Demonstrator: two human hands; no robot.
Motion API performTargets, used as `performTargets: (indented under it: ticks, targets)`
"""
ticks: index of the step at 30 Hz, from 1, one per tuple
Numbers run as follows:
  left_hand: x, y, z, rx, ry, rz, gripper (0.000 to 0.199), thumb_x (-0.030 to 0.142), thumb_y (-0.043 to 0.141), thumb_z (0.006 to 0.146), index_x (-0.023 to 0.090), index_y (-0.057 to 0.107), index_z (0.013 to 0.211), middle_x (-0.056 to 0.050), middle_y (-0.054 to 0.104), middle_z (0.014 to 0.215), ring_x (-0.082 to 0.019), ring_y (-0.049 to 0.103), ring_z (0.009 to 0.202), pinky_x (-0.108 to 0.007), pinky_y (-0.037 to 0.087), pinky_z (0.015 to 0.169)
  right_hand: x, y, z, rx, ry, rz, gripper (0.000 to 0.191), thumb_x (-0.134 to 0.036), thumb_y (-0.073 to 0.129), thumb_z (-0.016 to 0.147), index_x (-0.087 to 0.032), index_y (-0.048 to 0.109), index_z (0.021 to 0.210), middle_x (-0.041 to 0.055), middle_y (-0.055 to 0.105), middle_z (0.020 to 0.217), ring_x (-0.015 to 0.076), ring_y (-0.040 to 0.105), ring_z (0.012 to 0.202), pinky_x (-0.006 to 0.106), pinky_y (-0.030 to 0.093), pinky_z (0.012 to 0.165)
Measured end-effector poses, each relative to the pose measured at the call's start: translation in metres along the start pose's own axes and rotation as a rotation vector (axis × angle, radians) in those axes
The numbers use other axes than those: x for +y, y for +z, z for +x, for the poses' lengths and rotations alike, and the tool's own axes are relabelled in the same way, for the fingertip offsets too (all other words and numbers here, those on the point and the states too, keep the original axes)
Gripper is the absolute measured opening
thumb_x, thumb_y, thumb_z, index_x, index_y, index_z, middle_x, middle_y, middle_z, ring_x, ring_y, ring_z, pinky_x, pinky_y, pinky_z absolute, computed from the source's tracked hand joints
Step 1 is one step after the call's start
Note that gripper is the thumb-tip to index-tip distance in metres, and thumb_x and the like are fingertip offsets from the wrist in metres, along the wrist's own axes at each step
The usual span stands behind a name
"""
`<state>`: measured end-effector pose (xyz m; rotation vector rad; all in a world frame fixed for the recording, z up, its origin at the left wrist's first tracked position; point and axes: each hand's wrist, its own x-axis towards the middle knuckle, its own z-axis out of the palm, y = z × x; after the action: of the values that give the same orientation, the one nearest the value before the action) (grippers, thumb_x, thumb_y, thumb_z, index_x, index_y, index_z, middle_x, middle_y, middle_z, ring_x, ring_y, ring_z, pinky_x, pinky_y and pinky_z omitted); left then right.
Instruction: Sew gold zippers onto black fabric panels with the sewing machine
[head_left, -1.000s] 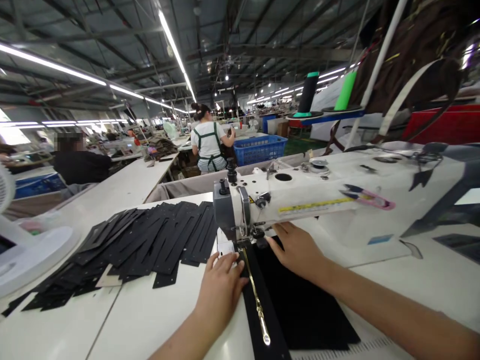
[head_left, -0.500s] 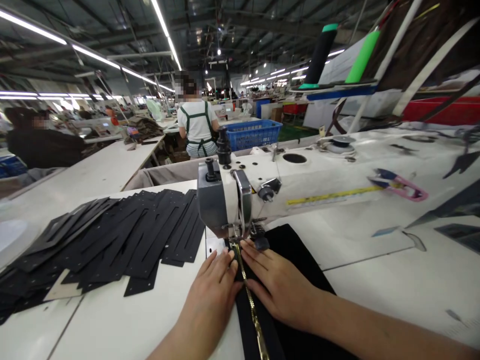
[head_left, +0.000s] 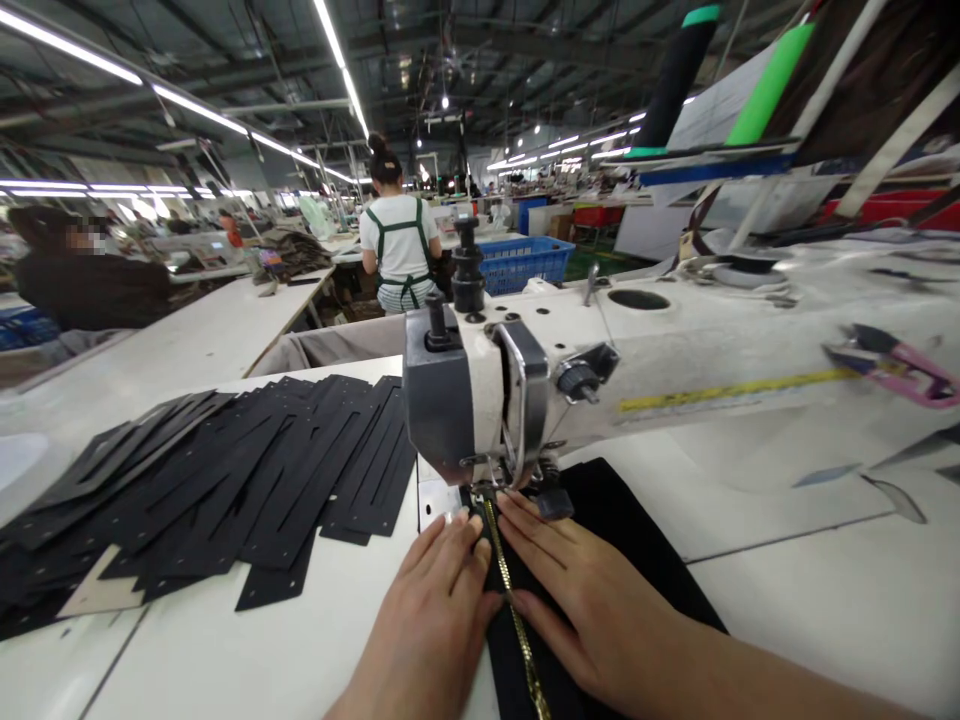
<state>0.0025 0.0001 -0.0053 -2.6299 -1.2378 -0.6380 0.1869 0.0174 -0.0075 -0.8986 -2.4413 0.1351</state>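
Note:
A zipper with gold teeth (head_left: 517, 622) on black tape runs lengthwise under the presser foot of a white and grey sewing machine (head_left: 442, 400). It lies with a dark fabric piece (head_left: 637, 530), which spreads to the right beneath my right hand. My left hand (head_left: 439, 600) rests on the zipper's left side, fingers stretched forward close to the foot. On the other side, my right hand (head_left: 581, 590) lies flat with extended fingertips beside the needle area. Both thumbs point inward near the teeth. The exact stitching point is hidden behind the foot and fingers.
Many black slotted strips (head_left: 247, 470) are heaped on the white table at left. Pink-handled thread snips (head_left: 892, 365) and a yellow measuring tape (head_left: 735, 388) are on the machine arm. Thread cones (head_left: 769, 85) stand above. Ahead, a person in an apron (head_left: 401, 240) stands near a blue basket (head_left: 529, 260).
The head view has shifted slightly, so the machine and both hands appear farther right and the machine larger. Both hands keep much the same pose beside the zipper.

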Motion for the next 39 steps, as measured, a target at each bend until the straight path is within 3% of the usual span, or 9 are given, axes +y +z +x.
performTargets:
  ticks: [7,15,39]
  targets:
    - [-0.009,0.007,-0.002,0.030,0.063,0.052,0.028,0.020,0.040,0.085,0.012,0.061,0.101,-0.013,0.062,0.111,-0.024,0.057,0.105,-0.035,0.051,0.088,0.001,-0.004,0.003,0.024,-0.021,-0.007,0.046,-0.018,0.046,0.080,-0.003,0.049,0.124,0.0144,0.049,0.126,0.0242,0.046,0.117,0.036,0.038,0.101]
    - [-0.020,0.013,-0.004,0.079,0.162,0.120,0.028,0.025,0.041,0.086,0.013,0.062,0.100,-0.013,0.064,0.107,-0.024,0.061,0.098,-0.031,0.054,0.083,0.001,-0.009,0.004,-0.052,0.011,0.018,0.047,-0.020,0.048,0.080,-0.002,0.049,0.123,0.0156,0.048,0.127,0.0252,0.042,0.120,0.036,0.035,0.102]
    - [-0.009,0.006,-0.002,0.037,0.066,0.090,0.030,0.022,0.037,0.087,0.012,0.060,0.103,-0.012,0.062,0.112,-0.024,0.058,0.104,-0.034,0.053,0.085,0.001,-0.006,0.004,-0.018,-0.001,-0.011,0.047,-0.020,0.047,0.079,-0.001,0.049,0.123,0.0142,0.047,0.128,0.0246,0.044,0.119,0.036,0.036,0.101]
